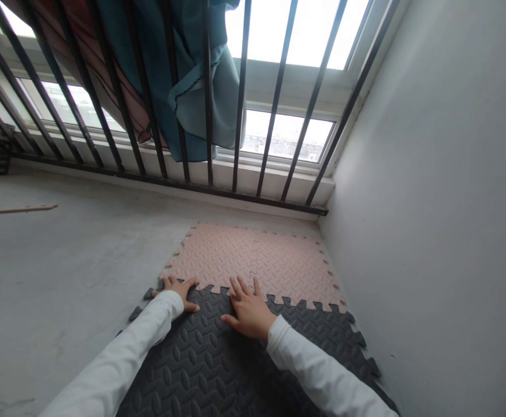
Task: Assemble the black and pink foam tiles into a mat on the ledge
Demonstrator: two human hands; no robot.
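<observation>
A black foam floor mat tile (200,359) with a raised leaf-like pattern lies nearest me, its toothed far edge meeting two joined pink foam mat tiles (218,249) (291,266). At the left end of that seam, my left hand (178,289) rests with fingers spread over the black edge and onto the pink. My right hand (250,310) lies flat near the middle of the seam, its fingertips reaching the pink tiles close to their joint. Neither hand holds anything. Both wrists are in white sleeves.
Beyond the pink tiles runs a black metal railing (218,190), with blue and reddish curtains (157,75) behind it at the windows. A white wall (444,174) rises on the right. On the grey floor (83,249) to the left lies a thin stick (15,209).
</observation>
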